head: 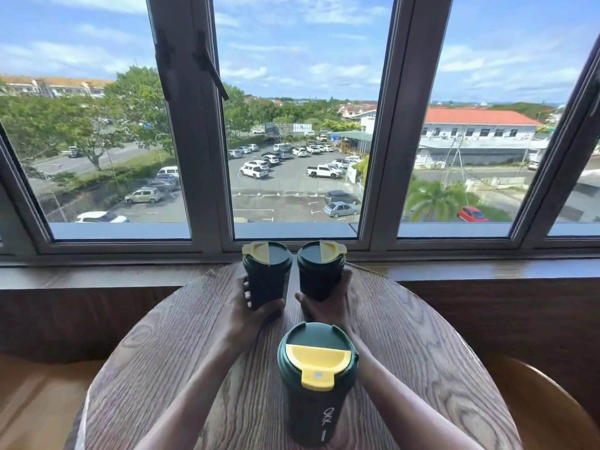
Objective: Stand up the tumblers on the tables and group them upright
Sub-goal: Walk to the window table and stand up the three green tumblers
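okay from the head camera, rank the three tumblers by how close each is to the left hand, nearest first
1. Far left tumbler, by the window: the left hand holds it.
2. Far right tumbler, beside it, held in the right hand.
3. Near tumbler, standing alone at the table's front.

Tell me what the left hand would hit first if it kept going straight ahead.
Probably the window sill past the table edge; the left hand already grips the left tumbler. Depth is uncertain.

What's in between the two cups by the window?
Nothing stands between the left tumbler and the right tumbler: the head view shows only a bare strip of the wooden table, with one hand gripping each cup.
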`<state>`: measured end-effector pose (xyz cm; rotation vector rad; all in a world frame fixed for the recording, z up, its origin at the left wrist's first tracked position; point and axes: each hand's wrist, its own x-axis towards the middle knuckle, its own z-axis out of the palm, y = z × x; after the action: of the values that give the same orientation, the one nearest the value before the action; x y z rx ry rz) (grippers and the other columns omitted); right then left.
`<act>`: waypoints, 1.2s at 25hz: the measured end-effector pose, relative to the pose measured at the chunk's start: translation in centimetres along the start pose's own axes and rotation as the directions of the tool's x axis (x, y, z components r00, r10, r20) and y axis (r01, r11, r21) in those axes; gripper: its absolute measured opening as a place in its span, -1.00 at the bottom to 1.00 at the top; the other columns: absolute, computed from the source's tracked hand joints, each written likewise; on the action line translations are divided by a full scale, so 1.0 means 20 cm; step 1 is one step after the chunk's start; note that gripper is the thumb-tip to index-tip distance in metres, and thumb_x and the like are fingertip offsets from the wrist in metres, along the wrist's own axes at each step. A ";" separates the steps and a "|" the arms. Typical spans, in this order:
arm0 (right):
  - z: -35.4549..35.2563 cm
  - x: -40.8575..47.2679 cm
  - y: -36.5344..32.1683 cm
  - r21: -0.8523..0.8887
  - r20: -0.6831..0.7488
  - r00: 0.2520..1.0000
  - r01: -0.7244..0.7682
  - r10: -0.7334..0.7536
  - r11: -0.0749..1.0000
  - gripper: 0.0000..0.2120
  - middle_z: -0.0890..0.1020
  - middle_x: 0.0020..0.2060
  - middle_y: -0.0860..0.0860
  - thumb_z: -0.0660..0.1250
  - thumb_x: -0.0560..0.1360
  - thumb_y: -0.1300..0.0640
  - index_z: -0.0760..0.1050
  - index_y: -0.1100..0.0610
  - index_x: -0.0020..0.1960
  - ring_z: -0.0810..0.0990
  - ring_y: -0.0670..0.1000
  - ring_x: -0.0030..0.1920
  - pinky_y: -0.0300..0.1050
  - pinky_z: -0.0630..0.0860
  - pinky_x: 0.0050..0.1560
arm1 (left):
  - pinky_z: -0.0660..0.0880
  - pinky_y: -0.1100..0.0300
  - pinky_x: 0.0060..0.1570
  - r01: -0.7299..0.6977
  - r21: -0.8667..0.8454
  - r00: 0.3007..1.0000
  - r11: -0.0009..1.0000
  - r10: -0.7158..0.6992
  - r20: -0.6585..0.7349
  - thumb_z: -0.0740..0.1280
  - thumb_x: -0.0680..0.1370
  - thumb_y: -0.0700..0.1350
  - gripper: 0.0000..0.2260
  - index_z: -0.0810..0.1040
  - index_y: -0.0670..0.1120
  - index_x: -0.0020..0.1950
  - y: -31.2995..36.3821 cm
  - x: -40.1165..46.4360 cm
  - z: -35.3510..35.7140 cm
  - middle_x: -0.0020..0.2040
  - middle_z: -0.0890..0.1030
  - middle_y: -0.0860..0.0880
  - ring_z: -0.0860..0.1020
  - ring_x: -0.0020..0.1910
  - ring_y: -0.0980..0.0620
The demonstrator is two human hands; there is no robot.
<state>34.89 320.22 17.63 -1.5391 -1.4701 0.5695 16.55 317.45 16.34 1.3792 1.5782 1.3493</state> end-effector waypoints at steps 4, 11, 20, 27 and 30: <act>0.01 0.02 0.00 -0.013 0.024 1.000 -0.007 0.007 1.000 -0.22 0.43 0.07 0.09 0.60 0.20 -0.11 0.22 0.08 0.22 0.45 0.22 0.17 0.00 0.37 0.08 | 0.62 -0.06 0.03 -0.009 0.026 1.000 1.000 0.009 -0.008 0.57 0.16 0.20 -0.26 0.35 0.22 0.27 0.00 0.02 0.02 0.12 0.61 0.17 0.64 0.03 0.12; 0.02 0.02 -0.01 -0.010 0.021 1.000 0.010 -0.009 1.000 -0.22 0.35 0.01 0.05 0.61 0.22 -0.09 0.23 0.12 0.22 0.45 0.23 0.17 0.17 0.43 0.22 | 0.62 -0.07 0.04 -0.032 -0.022 0.999 0.999 0.033 0.014 0.58 0.22 0.13 -0.34 0.36 0.21 0.23 -0.01 0.01 0.02 0.13 0.59 0.17 0.62 0.08 0.10; -0.02 0.00 0.00 0.036 0.132 0.991 0.002 -0.007 0.999 -0.11 0.46 0.14 0.13 0.59 0.16 -0.18 0.14 -0.03 0.29 0.49 0.23 0.20 0.09 0.49 0.12 | 0.59 -0.10 0.09 -0.069 0.022 0.996 0.997 0.068 0.058 0.55 0.19 0.27 -0.25 0.30 0.26 0.29 -0.02 -0.01 -0.02 0.21 0.56 0.05 0.61 0.12 0.03; -0.41 -0.28 0.05 0.125 0.403 0.903 0.106 -0.148 0.986 -0.31 0.59 0.04 -0.03 0.56 0.35 0.11 0.32 -0.03 0.38 0.64 -0.05 0.01 -0.27 0.61 -0.06 | 0.56 0.09 0.17 -0.169 0.227 0.936 0.959 0.084 0.342 0.50 0.40 0.05 -0.56 0.45 0.21 0.22 0.06 -0.42 -0.22 0.17 0.56 0.14 0.57 0.14 0.18; -0.50 -0.39 0.10 0.148 0.468 0.881 0.007 -0.076 0.989 -0.44 0.63 0.09 0.03 0.53 0.40 0.08 0.40 -0.07 0.33 0.67 -0.03 0.02 -0.08 0.66 0.03 | 0.50 0.12 0.24 -0.230 0.160 0.856 0.960 0.120 0.504 0.51 0.40 0.02 -0.49 0.43 0.17 0.31 0.13 -0.60 -0.23 0.22 0.55 0.21 0.52 0.24 0.22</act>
<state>42.72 310.19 18.75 -1.3048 -1.7754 1.0589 16.03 304.55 18.26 1.8644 1.2964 0.8350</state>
